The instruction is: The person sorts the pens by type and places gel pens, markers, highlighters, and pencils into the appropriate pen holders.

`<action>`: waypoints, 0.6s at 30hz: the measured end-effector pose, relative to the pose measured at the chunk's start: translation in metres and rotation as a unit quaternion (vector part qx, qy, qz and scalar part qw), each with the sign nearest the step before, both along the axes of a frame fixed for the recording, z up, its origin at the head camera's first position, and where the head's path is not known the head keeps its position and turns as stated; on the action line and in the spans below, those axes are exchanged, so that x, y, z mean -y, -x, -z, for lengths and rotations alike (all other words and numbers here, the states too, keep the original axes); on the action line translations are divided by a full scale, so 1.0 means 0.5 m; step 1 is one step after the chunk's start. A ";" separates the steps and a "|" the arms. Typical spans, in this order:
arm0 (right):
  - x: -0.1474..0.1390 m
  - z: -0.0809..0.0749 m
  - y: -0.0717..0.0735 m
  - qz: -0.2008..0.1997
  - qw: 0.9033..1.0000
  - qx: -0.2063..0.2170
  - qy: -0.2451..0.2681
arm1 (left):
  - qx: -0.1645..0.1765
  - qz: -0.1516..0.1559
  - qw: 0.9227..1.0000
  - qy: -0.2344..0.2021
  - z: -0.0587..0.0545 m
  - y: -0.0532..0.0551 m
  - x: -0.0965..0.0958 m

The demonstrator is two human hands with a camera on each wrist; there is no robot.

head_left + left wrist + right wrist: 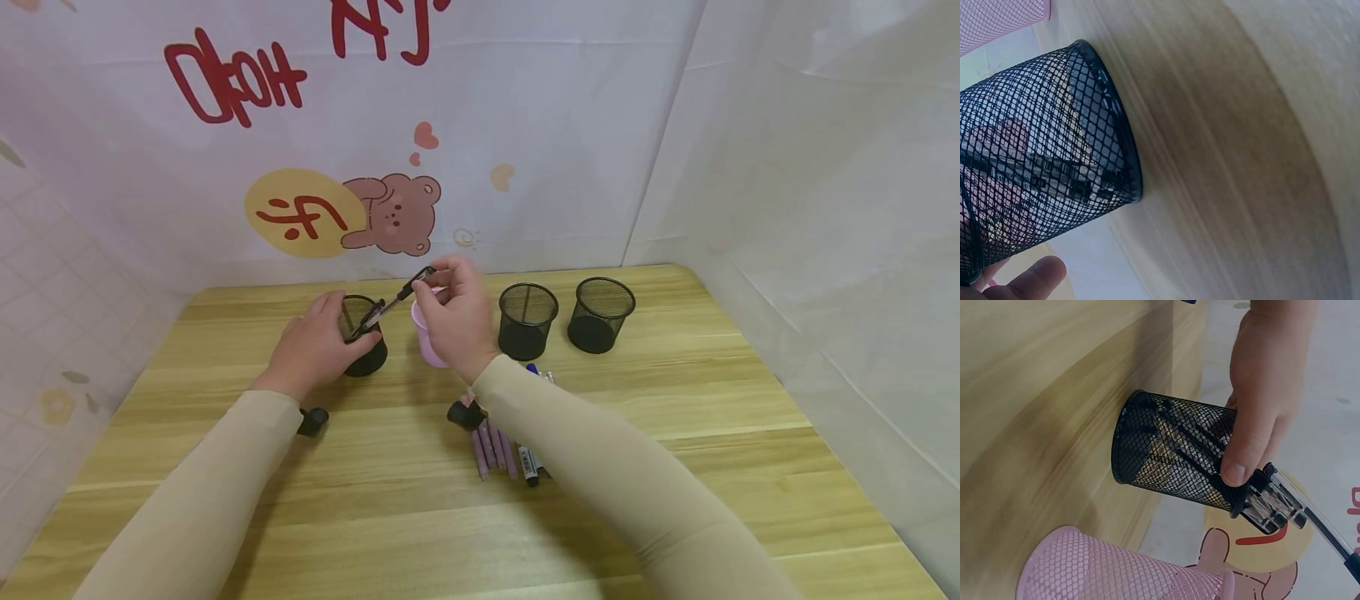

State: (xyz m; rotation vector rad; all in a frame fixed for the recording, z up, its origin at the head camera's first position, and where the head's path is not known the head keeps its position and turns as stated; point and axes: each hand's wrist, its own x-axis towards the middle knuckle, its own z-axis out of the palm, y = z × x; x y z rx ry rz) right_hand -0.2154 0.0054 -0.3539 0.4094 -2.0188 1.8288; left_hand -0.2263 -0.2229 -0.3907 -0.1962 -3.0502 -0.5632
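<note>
My left hand (311, 346) grips the rim of the leftmost black mesh pen cup (367, 362), with the thumb across the near side. Several clear-and-black pens (1266, 509) lean out of this cup in the right wrist view. Above it, my right hand (461, 321) pinches one pen (407, 291) with a black end, between thumb and fingers. This pen slants down toward the cup's mouth, its lower end at the pens there. In the left wrist view, dark pens show through the mesh of the cup (1041, 125).
A pink mesh cup (425, 340) stands just right of the gripped cup, partly behind my right hand. Two black mesh cups (524, 340) (592, 333) stand farther right. Purple pens (492, 450) and a marker (528, 462) lie near my right forearm. A white curtain hangs behind the table.
</note>
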 end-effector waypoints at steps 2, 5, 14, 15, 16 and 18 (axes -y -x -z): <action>0.003 0.001 -0.001 0.002 1.000 0.001 -0.009 | 0.000 0.000 1.000 -0.001 0.000 0.000 0.000; 0.007 0.004 -0.003 0.005 1.000 0.003 -0.019 | 0.000 -0.001 1.000 -0.002 0.000 -0.001 0.001; 0.017 0.010 -0.004 0.005 0.999 0.004 -0.038 | -0.002 -0.002 1.000 -0.007 0.001 -0.001 0.001; 0.018 0.010 -0.004 0.004 0.999 0.006 -0.040 | -0.002 -0.002 1.000 -0.007 0.002 -0.001 0.001; 0.020 0.011 -0.004 0.003 0.999 0.007 -0.043 | -0.002 -0.003 1.000 -0.006 0.002 -0.001 0.001; 0.022 0.011 -0.005 0.002 0.999 0.008 -0.050 | -0.002 -0.003 1.000 -0.005 0.002 -0.001 0.001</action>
